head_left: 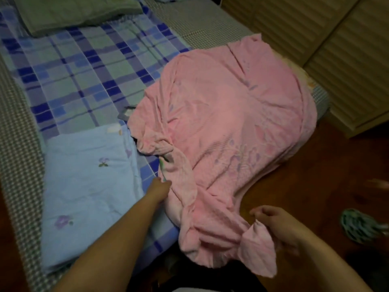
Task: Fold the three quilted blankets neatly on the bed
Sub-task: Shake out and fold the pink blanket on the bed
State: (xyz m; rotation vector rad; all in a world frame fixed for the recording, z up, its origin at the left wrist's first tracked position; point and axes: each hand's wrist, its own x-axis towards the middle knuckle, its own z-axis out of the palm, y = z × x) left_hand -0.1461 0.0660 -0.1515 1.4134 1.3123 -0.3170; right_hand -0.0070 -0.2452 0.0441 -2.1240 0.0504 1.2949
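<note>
Two hands on the pink blanket (227,114): right hand (280,226) pinches its corner, left hand (162,186) hidden under it, can't tell grip, so pull edges flat & even, right of the blue blanket (88,186).

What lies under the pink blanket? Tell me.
Under the pink blanket, the plaid sheet and a green-patterned fabric edge show near the left hand. Anything else underneath is covered.

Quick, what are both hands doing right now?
Left hand: buried in the pink blanket, grip cannot be told.
Right hand: fingers pinch the pink blanket's corner.
</note>
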